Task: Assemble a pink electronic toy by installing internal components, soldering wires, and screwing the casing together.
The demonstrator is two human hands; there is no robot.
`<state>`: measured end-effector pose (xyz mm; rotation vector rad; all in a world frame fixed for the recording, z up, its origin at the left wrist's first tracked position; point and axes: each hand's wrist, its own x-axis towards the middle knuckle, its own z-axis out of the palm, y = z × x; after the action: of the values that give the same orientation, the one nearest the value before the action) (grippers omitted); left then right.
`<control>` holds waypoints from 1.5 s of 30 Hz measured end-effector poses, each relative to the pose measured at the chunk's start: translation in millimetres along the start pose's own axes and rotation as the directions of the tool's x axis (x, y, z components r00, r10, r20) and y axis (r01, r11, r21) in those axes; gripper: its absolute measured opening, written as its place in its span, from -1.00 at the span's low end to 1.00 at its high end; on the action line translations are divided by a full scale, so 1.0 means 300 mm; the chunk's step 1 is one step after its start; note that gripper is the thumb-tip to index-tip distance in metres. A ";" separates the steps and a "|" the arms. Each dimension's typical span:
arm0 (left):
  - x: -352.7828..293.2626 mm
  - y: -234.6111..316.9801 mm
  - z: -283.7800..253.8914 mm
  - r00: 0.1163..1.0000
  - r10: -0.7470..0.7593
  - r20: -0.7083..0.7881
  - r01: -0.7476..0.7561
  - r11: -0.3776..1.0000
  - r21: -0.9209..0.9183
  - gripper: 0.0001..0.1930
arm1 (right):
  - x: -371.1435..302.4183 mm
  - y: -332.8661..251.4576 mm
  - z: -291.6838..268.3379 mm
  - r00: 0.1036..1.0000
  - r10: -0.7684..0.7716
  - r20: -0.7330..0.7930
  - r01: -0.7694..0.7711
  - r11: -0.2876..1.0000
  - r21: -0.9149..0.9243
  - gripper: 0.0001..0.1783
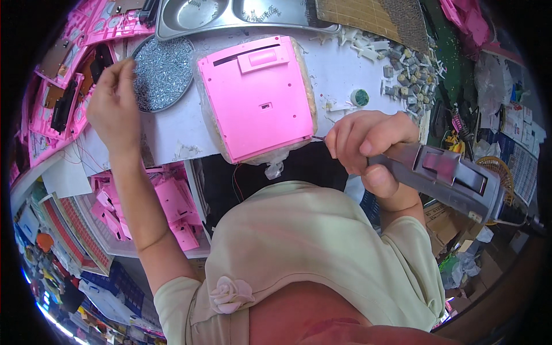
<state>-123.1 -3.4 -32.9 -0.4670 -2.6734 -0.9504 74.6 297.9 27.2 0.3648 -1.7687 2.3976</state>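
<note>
In front of me a pink plastic housing (259, 106) lies flat on a pad wrapped in clear plastic (307, 86). My right hand (374, 141) grips a grey electric screwdriver (443, 178), held sideways. Its thin bit reaches the lower right corner of the housing; whether it sits in a screw is too small to tell. My left hand (118, 106) is raised at the left edge of a round dish of small silvery screws (164, 75). Its thumb and fingers are pinched together, and what they hold, if anything, is hidden.
Pink housings with dark parts (63, 103) pile up at the left. More pink pieces (175, 201) fill a bin below the table edge. A metal compartment tray (247, 20) stands at the back. Small grey motors (411, 77), white plastic parts (365, 43) and a small green round container (360, 97) lie right.
</note>
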 end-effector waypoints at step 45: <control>-0.206 0.261 0.122 0.753 0.568 0.332 -0.411 0.800 -0.438 -0.84 | 0.306 0.079 -0.006 0.949 -0.147 0.280 0.184 0.976 -0.113 -0.65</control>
<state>-41.7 64.5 -38.1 -1.5733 -2.4975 -1.2404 -19.9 289.6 30.1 0.8231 -1.9119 2.1787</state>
